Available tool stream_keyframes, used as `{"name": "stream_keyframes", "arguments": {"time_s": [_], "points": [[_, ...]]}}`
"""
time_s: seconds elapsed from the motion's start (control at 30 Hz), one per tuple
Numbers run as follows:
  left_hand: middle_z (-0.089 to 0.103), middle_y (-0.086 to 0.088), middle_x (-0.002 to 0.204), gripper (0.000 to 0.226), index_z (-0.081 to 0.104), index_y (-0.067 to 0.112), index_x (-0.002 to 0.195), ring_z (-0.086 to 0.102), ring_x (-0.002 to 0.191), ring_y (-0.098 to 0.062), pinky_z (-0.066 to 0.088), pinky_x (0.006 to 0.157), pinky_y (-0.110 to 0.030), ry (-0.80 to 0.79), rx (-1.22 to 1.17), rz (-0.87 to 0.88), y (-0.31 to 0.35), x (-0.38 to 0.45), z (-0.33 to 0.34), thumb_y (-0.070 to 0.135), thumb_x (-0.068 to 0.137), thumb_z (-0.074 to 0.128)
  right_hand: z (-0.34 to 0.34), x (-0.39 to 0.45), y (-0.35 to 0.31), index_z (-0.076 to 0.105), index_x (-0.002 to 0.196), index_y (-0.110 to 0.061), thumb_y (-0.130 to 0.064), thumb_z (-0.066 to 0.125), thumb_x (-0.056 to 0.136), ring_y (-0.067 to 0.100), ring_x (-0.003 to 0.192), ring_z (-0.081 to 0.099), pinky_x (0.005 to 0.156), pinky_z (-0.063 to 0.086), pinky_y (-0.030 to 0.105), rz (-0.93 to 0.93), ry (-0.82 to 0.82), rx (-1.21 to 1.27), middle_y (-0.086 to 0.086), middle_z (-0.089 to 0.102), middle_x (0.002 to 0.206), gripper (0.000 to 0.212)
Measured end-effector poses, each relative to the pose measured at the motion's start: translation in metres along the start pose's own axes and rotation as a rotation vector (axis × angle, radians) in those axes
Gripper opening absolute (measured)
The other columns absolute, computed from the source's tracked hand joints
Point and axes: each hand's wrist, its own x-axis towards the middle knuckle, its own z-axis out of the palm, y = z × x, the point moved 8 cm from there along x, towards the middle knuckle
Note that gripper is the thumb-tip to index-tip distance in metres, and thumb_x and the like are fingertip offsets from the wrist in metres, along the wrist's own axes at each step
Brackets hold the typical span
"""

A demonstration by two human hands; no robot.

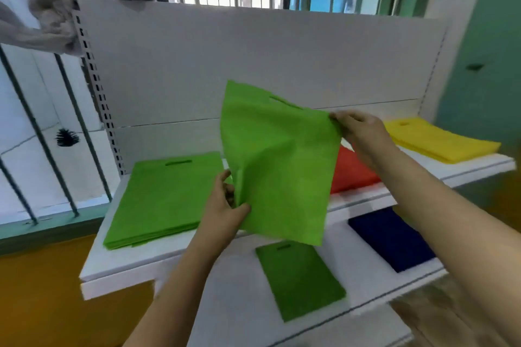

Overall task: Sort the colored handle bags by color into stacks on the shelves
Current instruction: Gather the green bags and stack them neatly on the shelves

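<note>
One bag stack [160, 200] lies left on the upper shelf [127, 267]; another stack [439, 141] far right.

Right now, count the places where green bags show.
3: one bag held up by the left hand and right hand; a stack at the upper shelf's left; a bag on the lower shelf. Layers in the stack are uncountable.

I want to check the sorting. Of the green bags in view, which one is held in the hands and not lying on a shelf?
The large green bag in mid-air: left hand pinches its lower edge, right hand its upper corner. The green stack lies on the upper shelf, the small green bag below.
</note>
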Motion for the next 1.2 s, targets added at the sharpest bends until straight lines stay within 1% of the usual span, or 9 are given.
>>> {"name": "stream_keyframes", "arguments": {"time_s": [0.13,0.27,0.37,0.43,0.57,0.73,0.97,1.1,1.2], "points": [[0.064,0.004,0.101,0.05,0.048,0.021,0.123,0.061,0.081,0.004,0.047,0.064,-0.008,-0.202,0.093,0.028,-0.01,-0.031,0.086,0.0,0.081,0.066,-0.11,-0.044,0.017,0.061,0.106,-0.01,0.003,0.062,0.088,0.021,0.091,0.063,0.077,0.055,0.025,0.096,0.236,0.093,0.01,0.063,0.102,0.021],[0.063,0.01,0.112,0.05,0.049,0.024,0.123,0.062,0.099,-0.005,0.053,0.09,-0.03,-0.364,0.093,0.001,-0.033,-0.058,0.16,0.018,0.082,0.076,-0.205,-0.093,0.051,0.053,0.127,-0.003,0.003,0.059,0.09,0.02,0.088,0.069,0.066,0.057,0.026,0.289,0.368,0.15,0.015,0.066,0.111,0.038],[0.061,0.017,0.107,0.05,0.048,0.029,0.119,0.063,0.098,-0.005,0.053,0.084,-0.026,-0.426,0.146,-0.037,-0.049,-0.072,0.2,0.042,0.08,0.076,-0.255,-0.13,0.072,0.061,0.116,-0.004,0.0,0.055,0.093,0.02,0.086,0.068,0.061,0.055,0.023,0.39,0.394,0.042,0.01,0.069,0.101,0.024],[0.061,0.016,0.103,0.048,0.049,0.029,0.115,0.063,0.093,-0.003,0.052,0.077,-0.023,-0.423,0.168,-0.077,-0.06,-0.076,0.22,0.048,0.079,0.074,-0.286,-0.15,0.084,0.064,0.105,-0.007,-0.004,0.059,0.092,0.021,0.083,0.065,0.059,0.052,0.023,0.441,0.418,-0.047,0.008,0.069,0.092,0.015],[0.063,0.009,0.096,0.048,0.052,0.022,0.106,0.064,0.087,-0.011,0.055,0.079,-0.039,-0.366,0.268,-0.142,-0.086,-0.075,0.253,0.052,0.076,0.075,-0.34,-0.174,0.115,0.068,0.094,-0.008,-0.007,0.063,0.091,0.022,0.077,0.061,0.063,0.051,0.024,0.546,0.393,-0.175,0.007,0.071,0.082,0.006],[0.064,0.001,0.097,0.044,0.054,0.016,0.106,0.064,0.09,-0.02,0.054,0.081,-0.041,-0.348,0.288,-0.268,-0.124,-0.088,0.3,0.042,0.079,0.077,-0.381,-0.181,0.139,0.07,0.087,-0.021,-0.023,0.067,0.091,0.005,0.054,0.048,0.046,0.035,0.017,0.62,0.257,-0.562,-0.007,0.061,0.07,0.006],[0.062,-0.004,0.108,0.043,0.053,0.014,0.114,0.062,0.097,-0.024,0.052,0.086,-0.038,-0.251,0.223,-0.463,-0.18,-0.105,0.34,0.044,0.087,0.067,-0.402,-0.16,0.212,0.065,0.105,-0.005,-0.01,0.057,0.096,0.0,0.044,0.058,0.042,0.04,0.014,0.682,0.188,-0.505,0.005,0.061,0.077,0.013],[0.059,-0.013,0.117,0.034,0.048,0.003,0.122,0.057,0.101,-0.027,0.047,0.088,-0.038,-0.131,0.211,-0.574,-0.224,-0.109,0.34,0.025,0.098,0.056,-0.4,-0.14,0.272,0.061,0.114,0.001,-0.008,0.053,0.098,0.011,0.056,0.064,0.051,0.051,0.016,0.758,0.13,-0.476,0.014,0.063,0.095,0.02],[0.057,-0.014,0.118,0.034,0.044,0.0,0.126,0.057,0.105,-0.03,0.047,0.088,-0.038,-0.104,0.247,-0.652,-0.26,-0.107,0.331,0.017,0.099,0.054,-0.378,-0.122,0.317,0.06,0.107,-0.003,-0.005,0.049,0.1,0.006,0.048,0.065,0.053,0.054,0.015,0.815,0.086,-0.445,0.012,0.063,0.09,0.014]]}}
